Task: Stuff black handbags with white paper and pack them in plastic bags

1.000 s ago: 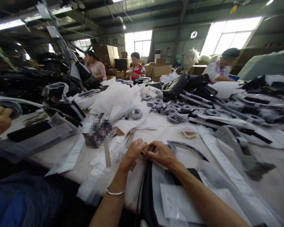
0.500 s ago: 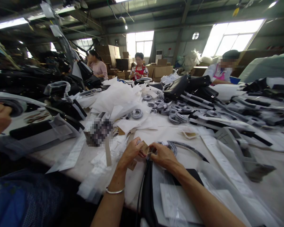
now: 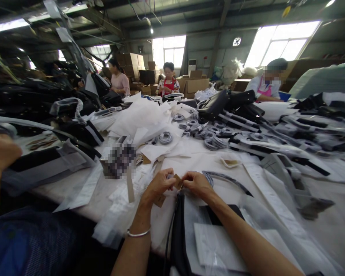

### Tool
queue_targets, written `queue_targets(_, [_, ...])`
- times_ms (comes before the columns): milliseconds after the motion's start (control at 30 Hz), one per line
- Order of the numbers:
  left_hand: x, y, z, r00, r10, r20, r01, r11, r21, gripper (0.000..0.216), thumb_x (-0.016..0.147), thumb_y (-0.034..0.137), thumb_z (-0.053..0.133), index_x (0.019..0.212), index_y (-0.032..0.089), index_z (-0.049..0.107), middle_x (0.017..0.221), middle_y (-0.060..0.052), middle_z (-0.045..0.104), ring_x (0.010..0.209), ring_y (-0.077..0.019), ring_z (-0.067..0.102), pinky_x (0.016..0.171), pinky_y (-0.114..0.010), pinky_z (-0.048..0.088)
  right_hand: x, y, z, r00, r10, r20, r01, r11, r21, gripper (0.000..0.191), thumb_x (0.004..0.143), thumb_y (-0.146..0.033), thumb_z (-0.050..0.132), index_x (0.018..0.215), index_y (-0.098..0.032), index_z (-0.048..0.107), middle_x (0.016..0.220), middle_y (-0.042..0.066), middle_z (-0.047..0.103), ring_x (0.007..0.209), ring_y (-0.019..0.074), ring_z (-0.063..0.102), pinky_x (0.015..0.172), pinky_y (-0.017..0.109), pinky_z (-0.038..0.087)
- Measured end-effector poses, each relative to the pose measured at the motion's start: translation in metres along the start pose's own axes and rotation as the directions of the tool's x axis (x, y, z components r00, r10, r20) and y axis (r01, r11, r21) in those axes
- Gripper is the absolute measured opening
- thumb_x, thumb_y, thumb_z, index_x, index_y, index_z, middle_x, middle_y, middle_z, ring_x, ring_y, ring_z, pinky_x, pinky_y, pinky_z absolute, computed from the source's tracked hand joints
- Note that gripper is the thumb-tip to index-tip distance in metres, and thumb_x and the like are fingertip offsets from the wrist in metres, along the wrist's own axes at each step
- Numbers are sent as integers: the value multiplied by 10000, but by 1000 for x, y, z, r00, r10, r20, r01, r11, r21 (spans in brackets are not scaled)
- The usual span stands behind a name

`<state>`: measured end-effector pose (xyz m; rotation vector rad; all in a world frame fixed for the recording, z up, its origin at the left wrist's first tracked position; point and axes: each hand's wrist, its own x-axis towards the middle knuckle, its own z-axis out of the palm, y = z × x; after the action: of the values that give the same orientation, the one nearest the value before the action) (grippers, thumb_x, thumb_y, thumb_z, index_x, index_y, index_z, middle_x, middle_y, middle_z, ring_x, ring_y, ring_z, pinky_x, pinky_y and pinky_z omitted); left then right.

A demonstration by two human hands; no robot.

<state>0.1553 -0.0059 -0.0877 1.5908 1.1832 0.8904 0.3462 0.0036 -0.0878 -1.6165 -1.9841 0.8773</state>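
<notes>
My left hand (image 3: 160,184) is closed, its fingers curled at the left side of a small brown hang tag (image 3: 178,181). Pinched at the tag's right edge and its thin string is my right hand (image 3: 197,183). Just below them lies a black bag (image 3: 178,237), partly covered by translucent wrapping and a white packet (image 3: 211,245). A second brown tag (image 3: 160,200) shows under my left wrist. Behind my right hand rests a coiled strap (image 3: 208,178) in clear wrap, its grey-black length curving right. My fingers hide part of the string.
A grey tape dispenser (image 3: 290,180) stands at the right. Several wrapped strap coils (image 3: 211,140) and loose white sheets (image 3: 143,119) pile up ahead. At the far left a co-worker's hand (image 3: 2,151) holds something wrapped. Other people sit across the table among black bags (image 3: 214,105).
My hands stay together at the tag; the left fingers have lifted and curled slightly, and the right hand's grip has tightened. The co-worker's hand at left has moved a little.
</notes>
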Motion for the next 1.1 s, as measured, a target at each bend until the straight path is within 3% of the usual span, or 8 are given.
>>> queue_targets(333, [4, 1, -3, 993, -76, -91, 78, 997, 17, 109, 690, 208, 555, 658, 203, 450, 612, 59, 463, 561, -102, 486, 515, -213, 395, -6, -4, -4, 998, -1, -57, -4, 997, -83, 132, 737, -172, 602, 749, -235, 717, 808, 0, 747, 794, 171, 659, 719, 256, 423])
queue_targets(400, [-2, 16, -40, 991, -81, -109, 83, 997, 10, 150, 708, 210, 614, 665, 202, 471, 631, 49, 492, 599, -112, 514, 540, -223, 409, -9, -6, -5, 998, -18, -62, 15, 999, -48, 126, 791, -233, 597, 839, -243, 713, 834, -10, 747, 794, 159, 661, 710, 246, 425])
queue_targets(533, [-26, 52, -147, 982, -110, -157, 111, 994, 1, 174, 724, 221, 636, 637, 231, 485, 671, 26, 568, 727, -153, 610, 538, -228, 400, -15, -16, -1, 999, -35, -15, 35, 999, -17, 218, 762, -335, 681, 964, -251, 665, 763, -31, 719, 721, 160, 648, 639, 248, 393])
queue_targets(600, [-32, 58, -163, 982, -112, -149, 109, 994, -32, 165, 727, 226, 633, 639, 218, 493, 718, 26, 610, 759, -147, 633, 528, -205, 380, -16, -20, 2, 1000, -17, -3, 17, 998, -64, 250, 735, -326, 701, 963, -243, 639, 771, -23, 713, 716, 165, 641, 623, 254, 366])
queue_targets(667, [-29, 50, -131, 979, -75, -188, 51, 990, -129, 200, 751, 249, 624, 650, 215, 454, 720, 32, 595, 786, -150, 642, 530, -202, 398, -16, -23, 4, 1000, 22, -13, -23, 994, -106, 264, 728, -341, 707, 948, -226, 616, 784, -3, 707, 720, 173, 634, 614, 261, 348])
queue_targets(800, [-4, 14, -13, 990, -71, -122, 51, 986, -161, 225, 678, 273, 656, 663, 197, 444, 652, 45, 520, 632, -128, 592, 532, -230, 524, -14, -20, 6, 999, 52, -9, -52, 996, -78, 294, 718, -350, 716, 946, -212, 593, 759, -2, 688, 696, 165, 616, 599, 258, 342])
queue_targets(867, [7, -1, 19, 990, -65, -123, 44, 985, -166, 220, 680, 289, 628, 668, 193, 430, 646, 57, 483, 595, -108, 557, 531, -235, 551, -12, -16, 5, 999, 48, 12, -48, 999, -17, 291, 715, -321, 710, 962, -212, 600, 727, -22, 677, 659, 150, 601, 580, 249, 343])
queue_targets(1100, [7, -18, 2, 980, -158, -120, 133, 972, -195, 337, 685, 212, 575, 1002, 202, 461, 809, 21, 585, 585, -124, 630, 474, -210, 519, -5, -1, 1, 999, -22, 49, 15, 989, 148, 132, 749, -328, 687, 815, -214, 688, 755, -18, 699, 712, 152, 623, 625, 242, 423])
